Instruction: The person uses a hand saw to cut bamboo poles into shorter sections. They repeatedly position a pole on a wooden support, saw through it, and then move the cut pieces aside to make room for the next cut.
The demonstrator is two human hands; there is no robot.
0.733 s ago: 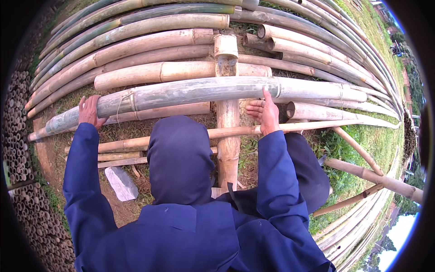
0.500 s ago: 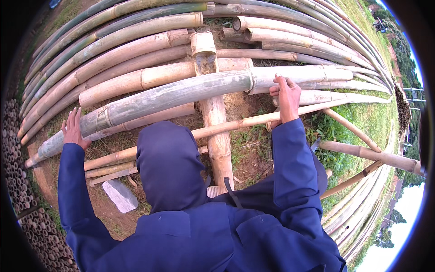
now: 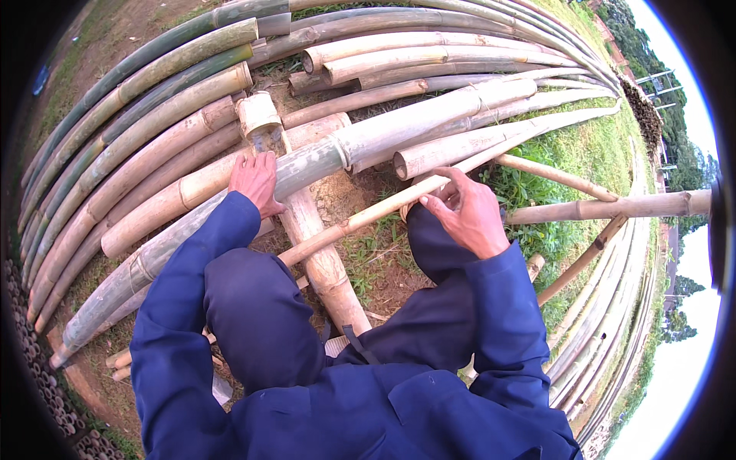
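A thick, grey-green bamboo pole (image 3: 307,167) lies slantwise in front of me across a notched bamboo support (image 3: 305,218). My left hand (image 3: 257,184) rests on this pole beside the notch, fingers laid over its top. Nearer to me, a thin tan bamboo pole (image 3: 360,220) runs from beside my left knee to the far right. My right hand (image 3: 466,215) is at the thin pole, by my right knee. Its thumb and bent forefinger are spread apart on either side of that pole; the other fingers are partly hidden.
Long bamboo poles (image 3: 165,134) lie side by side beyond the thick one, and more (image 3: 460,54) at the far right. Crossed bamboo poles (image 3: 613,205) form a frame at the right. Stacked bamboo ends (image 3: 34,368) show at the left rim. Green weeds (image 3: 514,188) grow near my right hand.
My left hand has moved right along the thick pole to the notched support. My right hand has left the thick pole and come down to the thin one. The view has turned.
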